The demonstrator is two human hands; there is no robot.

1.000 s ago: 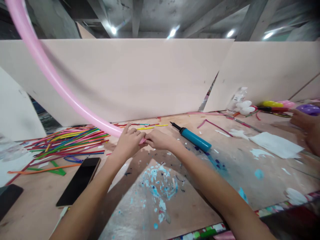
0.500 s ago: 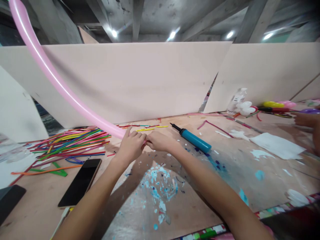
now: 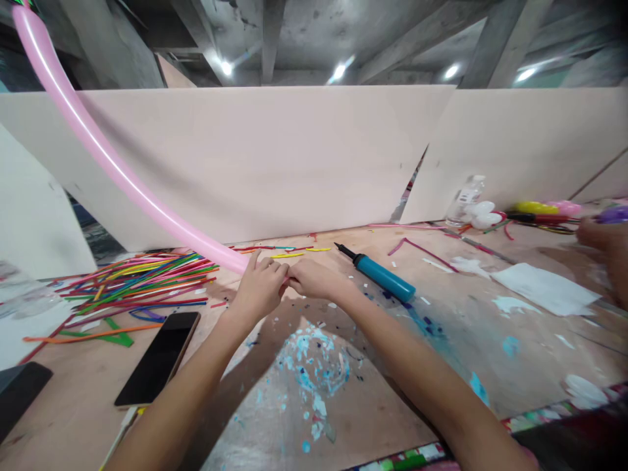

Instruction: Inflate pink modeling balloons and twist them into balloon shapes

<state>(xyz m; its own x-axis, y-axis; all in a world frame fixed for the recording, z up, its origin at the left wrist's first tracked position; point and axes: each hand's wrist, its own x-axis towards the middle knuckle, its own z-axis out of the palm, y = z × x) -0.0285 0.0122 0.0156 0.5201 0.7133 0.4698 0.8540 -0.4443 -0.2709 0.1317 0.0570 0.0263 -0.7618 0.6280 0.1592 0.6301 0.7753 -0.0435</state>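
Note:
A long pink modelling balloon (image 3: 132,186) is inflated and curves from the upper left down to my hands. My left hand (image 3: 260,288) closes round its lower end. Right beside it, my right hand (image 3: 311,278) is closed and pinches the balloon's end; the fingers hide the tip itself. The balloon's far end, at the top left, has a thin uninflated tail. Just right of my hands a blue hand pump (image 3: 385,276) with a black nozzle lies on the table. Many uninflated balloons (image 3: 147,281) in mixed colours are heaped to the left.
A black phone (image 3: 159,360) with a cable lies at left. White panels (image 3: 275,157) stand behind the paint-spattered table (image 3: 392,418). On the right are a plastic bottle (image 3: 466,199), white paper (image 3: 544,288), small inflated balloons (image 3: 537,207) and another person's hand (image 3: 603,242).
My hands hold nearly the same place on the pink balloon. Its upper end has dropped slightly, showing the tail. The other person's hand at right has shifted a little.

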